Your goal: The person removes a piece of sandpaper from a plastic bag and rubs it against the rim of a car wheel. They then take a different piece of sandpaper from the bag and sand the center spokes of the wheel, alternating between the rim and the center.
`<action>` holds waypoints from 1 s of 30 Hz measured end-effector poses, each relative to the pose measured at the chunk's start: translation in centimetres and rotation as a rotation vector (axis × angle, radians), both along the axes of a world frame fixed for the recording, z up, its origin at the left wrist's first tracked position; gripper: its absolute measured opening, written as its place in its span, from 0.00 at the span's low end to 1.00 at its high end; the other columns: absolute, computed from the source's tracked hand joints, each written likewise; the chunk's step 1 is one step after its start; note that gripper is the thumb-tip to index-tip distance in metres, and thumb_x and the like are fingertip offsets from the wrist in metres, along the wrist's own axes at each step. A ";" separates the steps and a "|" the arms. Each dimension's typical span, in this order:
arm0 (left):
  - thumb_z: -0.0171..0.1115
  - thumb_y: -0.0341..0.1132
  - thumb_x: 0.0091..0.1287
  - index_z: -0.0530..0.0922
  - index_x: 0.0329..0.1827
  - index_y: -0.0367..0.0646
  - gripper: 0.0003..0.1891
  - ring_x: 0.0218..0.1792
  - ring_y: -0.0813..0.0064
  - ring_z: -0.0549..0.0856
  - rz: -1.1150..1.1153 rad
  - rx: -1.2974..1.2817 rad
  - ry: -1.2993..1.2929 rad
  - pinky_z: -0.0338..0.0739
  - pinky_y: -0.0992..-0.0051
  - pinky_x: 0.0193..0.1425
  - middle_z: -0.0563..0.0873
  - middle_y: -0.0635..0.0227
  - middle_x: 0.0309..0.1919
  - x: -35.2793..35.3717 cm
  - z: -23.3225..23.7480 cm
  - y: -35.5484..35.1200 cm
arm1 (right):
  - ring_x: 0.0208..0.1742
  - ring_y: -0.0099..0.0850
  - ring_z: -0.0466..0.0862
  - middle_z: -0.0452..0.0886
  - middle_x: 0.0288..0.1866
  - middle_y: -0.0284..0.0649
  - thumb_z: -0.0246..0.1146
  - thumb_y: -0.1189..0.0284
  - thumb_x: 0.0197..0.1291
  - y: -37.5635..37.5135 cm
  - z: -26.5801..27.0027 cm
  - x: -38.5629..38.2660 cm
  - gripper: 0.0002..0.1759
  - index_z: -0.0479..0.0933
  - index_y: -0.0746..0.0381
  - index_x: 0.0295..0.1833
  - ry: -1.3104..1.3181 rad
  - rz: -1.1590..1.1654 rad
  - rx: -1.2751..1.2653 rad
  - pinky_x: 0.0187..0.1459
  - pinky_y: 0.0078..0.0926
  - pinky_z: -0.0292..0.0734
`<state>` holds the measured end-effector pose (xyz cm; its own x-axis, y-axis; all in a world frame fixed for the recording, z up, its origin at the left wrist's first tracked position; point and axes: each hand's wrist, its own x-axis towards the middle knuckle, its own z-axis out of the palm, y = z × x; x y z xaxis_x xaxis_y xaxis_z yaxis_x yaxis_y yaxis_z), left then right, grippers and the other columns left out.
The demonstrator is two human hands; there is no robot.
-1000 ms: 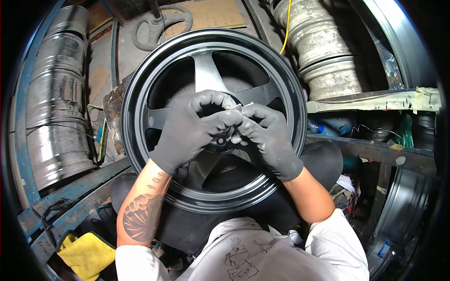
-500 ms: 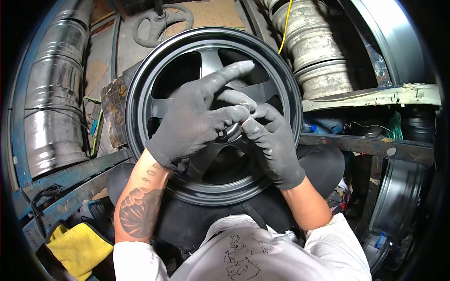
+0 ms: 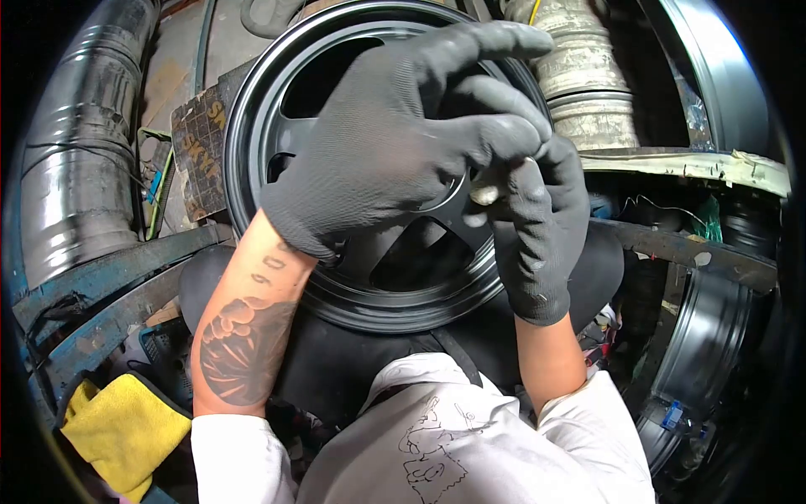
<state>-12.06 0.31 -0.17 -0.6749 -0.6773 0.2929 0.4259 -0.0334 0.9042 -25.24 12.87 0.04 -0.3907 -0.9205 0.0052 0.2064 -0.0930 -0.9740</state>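
A dark grey wheel rim [image 3: 395,317] lies across my lap, its spokes partly covered by my hands. Above it, my left hand [image 3: 378,139] in a dark grey glove pinches with thumb and a finger, while the index finger stretches out to the right. My right hand [image 3: 544,223], gloved alike, is raised with its fingertips curled against the left hand's pinching tips. Whatever small thing may be between the fingers is hidden. The right glove's fingertips look pale and worn or dusty.
Bare metal rims [image 3: 92,143] are stacked on the left, and scuffed pale rims [image 3: 583,80] at the back right. A blue-painted metal bar [image 3: 126,260] runs on the left. Near it hangs a yellow cloth [image 3: 126,433]. Another dark rim [image 3: 701,344] stands at lower right.
Both hands have risen towards the camera and shifted right, still meeting at the fingertips. The wheel rim sits higher in view. A small pale edge between the fingers is no longer visible.
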 end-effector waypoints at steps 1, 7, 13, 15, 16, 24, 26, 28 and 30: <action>0.73 0.32 0.67 0.78 0.70 0.34 0.28 0.36 0.81 0.91 0.025 -0.066 0.023 0.86 0.79 0.49 0.93 0.65 0.37 -0.5 -0.2 -0.2 | 0.36 0.24 0.88 0.86 0.43 0.41 0.68 0.70 0.74 0.2 -0.8 -0.4 0.15 0.73 0.62 0.59 0.070 0.008 -0.034 0.33 0.22 0.86; 0.75 0.31 0.64 0.76 0.72 0.34 0.32 0.31 0.70 0.92 -0.127 -0.121 -0.082 0.88 0.75 0.46 0.92 0.57 0.36 -0.8 -1.1 0.3 | 0.42 0.22 0.86 0.87 0.45 0.41 0.68 0.58 0.75 2.0 -2.6 0.2 0.29 0.74 0.65 0.71 -0.063 -0.013 0.056 0.38 0.21 0.84; 0.74 0.51 0.64 0.77 0.72 0.39 0.37 0.45 0.59 0.92 0.048 -0.519 -0.545 0.87 0.62 0.54 0.90 0.47 0.47 2.3 -2.4 -3.6 | 0.43 0.36 0.89 0.91 0.45 0.43 0.68 0.66 0.71 8.8 -6.0 -2.9 0.14 0.87 0.60 0.57 0.736 0.656 0.571 0.50 0.33 0.83; 0.72 0.53 0.66 0.78 0.71 0.41 0.35 0.47 0.56 0.91 0.216 -0.660 -0.599 0.86 0.61 0.55 0.90 0.48 0.48 2.9 -3.9 -5.5 | 0.44 0.41 0.89 0.90 0.46 0.44 0.68 0.68 0.69 10.1 -6.7 -2.9 0.13 0.87 0.58 0.56 1.062 0.808 0.550 0.51 0.38 0.83; 0.70 0.53 0.67 0.79 0.70 0.42 0.33 0.48 0.54 0.91 0.330 -0.754 -0.618 0.85 0.61 0.56 0.90 0.48 0.48 3.1 -4.7 -6.5 | 0.45 0.43 0.89 0.90 0.45 0.45 0.67 0.68 0.68 10.0 -6.4 -2.9 0.13 0.87 0.57 0.56 1.093 0.829 0.574 0.51 0.41 0.82; 0.68 0.40 0.71 0.81 0.65 0.36 0.23 0.49 0.54 0.91 0.301 -0.549 -0.801 0.84 0.63 0.57 0.91 0.47 0.46 6.8 0.0 -7.6 | 0.41 0.46 0.87 0.88 0.41 0.45 0.66 0.60 0.70 9.6 -5.6 -2.4 0.16 0.88 0.54 0.57 1.280 1.011 0.619 0.47 0.45 0.81; 0.69 0.40 0.71 0.82 0.63 0.36 0.23 0.48 0.55 0.91 0.367 -0.586 -0.790 0.84 0.64 0.56 0.91 0.48 0.46 6.7 0.1 -7.1 | 0.44 0.46 0.87 0.88 0.41 0.46 0.65 0.60 0.70 9.7 -5.7 -2.5 0.16 0.88 0.52 0.57 1.229 1.008 0.646 0.51 0.45 0.80; 0.68 0.40 0.71 0.82 0.62 0.36 0.21 0.47 0.55 0.91 0.397 -0.644 -0.851 0.84 0.64 0.55 0.91 0.49 0.45 6.8 0.6 -6.1 | 0.46 0.46 0.88 0.88 0.41 0.46 0.64 0.60 0.71 9.7 -6.1 -2.4 0.16 0.88 0.51 0.58 1.191 1.003 0.644 0.53 0.45 0.80; 0.68 0.40 0.71 0.83 0.60 0.36 0.20 0.46 0.55 0.91 0.333 -0.595 -0.886 0.84 0.64 0.54 0.91 0.50 0.44 7.0 0.5 -7.0 | 0.45 0.46 0.88 0.89 0.40 0.46 0.63 0.59 0.72 9.9 -6.5 -2.4 0.16 0.88 0.50 0.57 1.169 0.989 0.623 0.53 0.44 0.80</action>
<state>-5.10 -6.66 0.37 -0.6170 -0.7751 0.1360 -0.4699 0.5015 0.7264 -27.62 22.81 -6.46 0.2600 -0.7678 -0.5855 -0.8807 0.0601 -0.4699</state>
